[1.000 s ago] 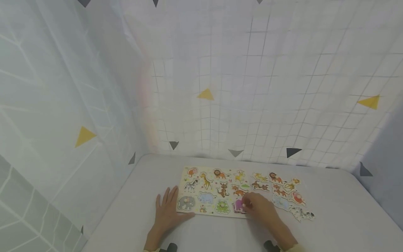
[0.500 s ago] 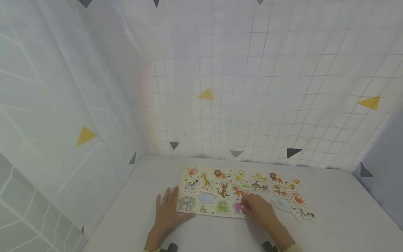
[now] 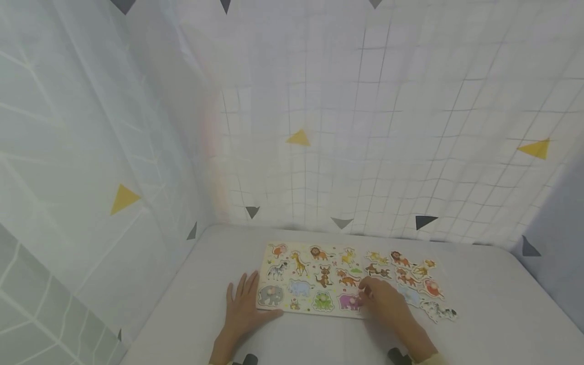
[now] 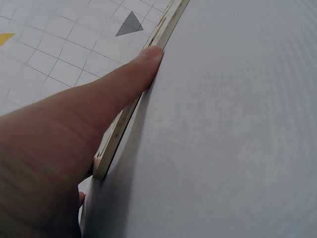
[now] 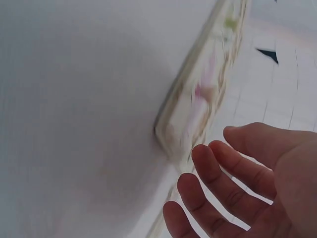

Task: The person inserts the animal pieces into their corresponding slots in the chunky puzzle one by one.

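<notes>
A wooden animal puzzle board (image 3: 307, 310) lies flat on the table. My left hand (image 3: 244, 306) rests at its front left corner, fingers spread along the left side. In the left wrist view the thumb (image 4: 148, 57) lies along the board's front edge. A purple hippo piece (image 3: 349, 302) sits in the front right corner, with a small knob on it. Just right of it is my right hand (image 3: 383, 301). In the right wrist view its fingers (image 5: 205, 166) are loosely bent beside the board with nothing between them. A frog piece (image 3: 323, 301) and an elephant piece (image 3: 270, 295) also sit on the board.
Several loose animal pieces lie right of the board, among them a lion (image 3: 400, 258), a monkey (image 3: 431, 287), a zebra (image 3: 437, 309) and a kangaroo (image 3: 377, 269). A light blue piece (image 3: 409, 295) is partly behind the right hand. White grid-patterned sheeting (image 3: 337, 177) rises behind the table.
My right hand has let go of the purple hippo piece and moved slightly right, showing more of the hippo, which now lies flat in the board. The left hand has stayed put.
</notes>
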`<state>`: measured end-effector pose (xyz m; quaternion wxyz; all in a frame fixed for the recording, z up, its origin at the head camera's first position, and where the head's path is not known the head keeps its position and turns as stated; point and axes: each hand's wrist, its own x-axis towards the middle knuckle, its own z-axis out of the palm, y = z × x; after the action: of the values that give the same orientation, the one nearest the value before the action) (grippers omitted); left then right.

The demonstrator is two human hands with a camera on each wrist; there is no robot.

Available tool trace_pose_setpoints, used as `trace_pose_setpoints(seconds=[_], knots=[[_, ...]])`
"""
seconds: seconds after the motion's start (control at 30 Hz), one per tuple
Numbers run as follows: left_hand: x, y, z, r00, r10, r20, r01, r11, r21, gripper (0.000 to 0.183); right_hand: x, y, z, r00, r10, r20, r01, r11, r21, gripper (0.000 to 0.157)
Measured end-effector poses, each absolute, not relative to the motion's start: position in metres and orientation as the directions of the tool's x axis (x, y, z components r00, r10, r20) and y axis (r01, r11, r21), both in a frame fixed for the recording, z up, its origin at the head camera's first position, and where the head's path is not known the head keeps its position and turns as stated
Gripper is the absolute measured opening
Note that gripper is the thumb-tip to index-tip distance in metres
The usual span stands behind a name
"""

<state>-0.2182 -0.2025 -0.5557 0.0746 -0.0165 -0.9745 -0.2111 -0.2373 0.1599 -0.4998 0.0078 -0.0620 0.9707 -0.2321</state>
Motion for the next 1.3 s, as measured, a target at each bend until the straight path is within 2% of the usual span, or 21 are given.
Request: trace_pose_setpoints(seconds=[0.43,0.67,0.97,1.3], knots=[[-0.218,-0.203,-0.558,-0.988,-0.008,0.155,0.055,0.916,0.397,0.125,-0.248,0.209,-0.495,-0.999,-0.044,0.017,-0.047,0.901,-0.432,0.02],[-0.219,-0.203,-0.558,-0.989,-0.006,0.145,0.052,0.918,0.394,0.126,-0.25,0.231,-0.504,-0.999,0.009,0.049,-0.011,0.92,-0.393,0.02],[-0.218,-0.201,-0.555,-0.988,-0.004,0.152,0.059,0.912,0.407,0.125,-0.255,0.25,-0.509,-0.997,0.061,-0.045,0.073,0.938,-0.34,0.024],[-0.217,-0.201,-0.554,-0.991,-0.013,0.131,0.042,0.91,0.411,0.126,-0.258,0.258,-0.518,-0.998,0.069,-0.01,0.068,0.938,-0.339,0.011]])
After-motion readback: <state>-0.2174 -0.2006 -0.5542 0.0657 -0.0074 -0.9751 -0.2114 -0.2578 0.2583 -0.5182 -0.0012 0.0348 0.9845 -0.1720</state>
